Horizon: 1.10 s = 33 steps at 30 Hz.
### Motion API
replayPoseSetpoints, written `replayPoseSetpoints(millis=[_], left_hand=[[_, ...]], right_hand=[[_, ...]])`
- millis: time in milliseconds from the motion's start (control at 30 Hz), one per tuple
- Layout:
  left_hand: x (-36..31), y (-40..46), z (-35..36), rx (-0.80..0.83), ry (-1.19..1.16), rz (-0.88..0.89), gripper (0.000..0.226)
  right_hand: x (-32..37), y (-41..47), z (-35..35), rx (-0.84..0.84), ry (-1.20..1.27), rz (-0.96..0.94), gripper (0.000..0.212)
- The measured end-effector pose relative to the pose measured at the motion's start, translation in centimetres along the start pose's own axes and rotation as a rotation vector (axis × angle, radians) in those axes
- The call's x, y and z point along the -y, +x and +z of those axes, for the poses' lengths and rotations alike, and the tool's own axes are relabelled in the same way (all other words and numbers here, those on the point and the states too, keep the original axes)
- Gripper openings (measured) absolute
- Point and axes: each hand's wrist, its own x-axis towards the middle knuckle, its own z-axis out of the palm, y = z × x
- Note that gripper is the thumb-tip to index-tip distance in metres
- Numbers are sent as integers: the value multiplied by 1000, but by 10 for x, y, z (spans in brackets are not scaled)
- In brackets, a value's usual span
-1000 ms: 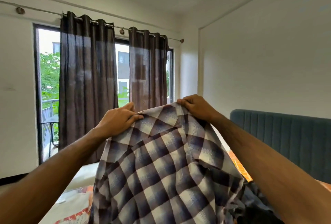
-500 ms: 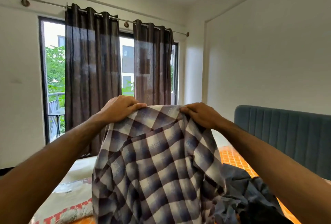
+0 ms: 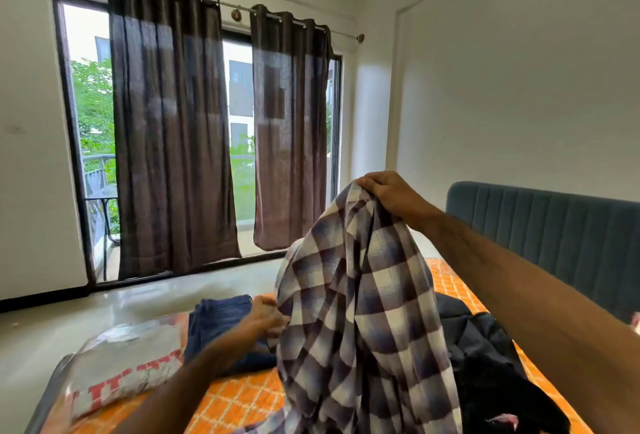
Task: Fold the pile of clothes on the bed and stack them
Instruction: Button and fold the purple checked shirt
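right hand [image 3: 391,192] pinches plaid shirt [image 3: 360,312] by its top edge, raised so the cloth hangs free, likely to find its shape for folding. left hand [image 3: 266,317] low at the shirt's left edge, blurred; grip cannot tell. folded jeans [image 3: 221,326] just beyond it; dark clothes [image 3: 485,364] under right arm, on bed [image 3: 242,399].

Far ahead of you two dark brown curtains [image 3: 173,128] hang from a curtain rod [image 3: 228,3] across a tall window [image 3: 79,128], with green trees and a building showing through the glass. To your right a blue padded headboard [image 3: 554,222] stands against the white wall [image 3: 519,87]. On your near left a clear plastic-wrapped package [image 3: 124,361] with red print lies on the orange patterned bedsheet [image 3: 235,399], beside the pale floor [image 3: 86,312].
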Motion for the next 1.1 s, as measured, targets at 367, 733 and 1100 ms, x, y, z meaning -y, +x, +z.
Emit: replayPoseSetpoints(millis=[367,733,1100], left_hand=[[74,1,64,-44,-121,62,94],[-87,17,-55,-554,382,555,27],[-202,-19,-100,-967,1183,772,48]], right_hand=[[-36,-12,-32,-49,189,226,26],[-118,-25,-69,-167,-184,235,24],[-56,-17,-64,-659,-7,134,18]])
